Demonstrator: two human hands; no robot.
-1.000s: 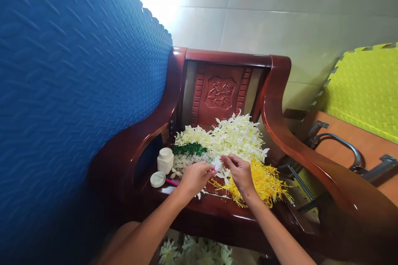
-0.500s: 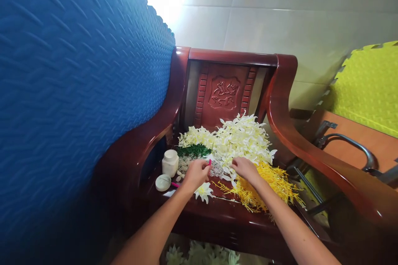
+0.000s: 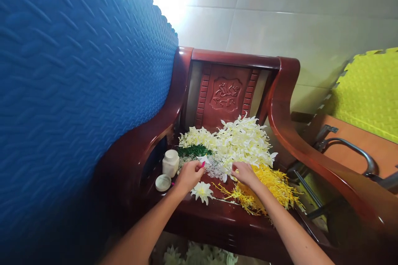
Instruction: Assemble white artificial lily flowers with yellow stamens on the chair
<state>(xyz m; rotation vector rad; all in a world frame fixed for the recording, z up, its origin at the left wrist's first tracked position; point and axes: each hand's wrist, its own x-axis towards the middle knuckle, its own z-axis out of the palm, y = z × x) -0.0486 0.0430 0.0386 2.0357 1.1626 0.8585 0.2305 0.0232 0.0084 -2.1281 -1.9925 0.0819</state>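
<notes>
My left hand (image 3: 192, 174) is closed in a pinch, with a small pink piece (image 3: 203, 164) showing at its fingertips. Just beyond it is a white flower (image 3: 203, 159); whether the two touch is unclear. My right hand (image 3: 244, 172) has its fingers curled together at the edge of the white artificial petals (image 3: 245, 143), over the yellow stamens (image 3: 273, 186). What it holds, if anything, is hidden. A finished-looking white flower (image 3: 202, 191) lies on the seat below my left hand. Clear lacy pieces (image 3: 214, 169) and green bits (image 3: 194, 150) lie between the hands and the petals.
A white jar (image 3: 171, 163) stands open at the left, its lid (image 3: 163, 182) beside it. Everything lies on a dark red wooden chair (image 3: 217, 219). Blue foam mat (image 3: 93, 70) rises on the left. More white flowers (image 3: 199, 254) are below the seat's front edge.
My left hand has shifted slightly left, with the pink piece still at its fingertips. My right hand stays near the petals, fingers still curled. The view has moved a little.
</notes>
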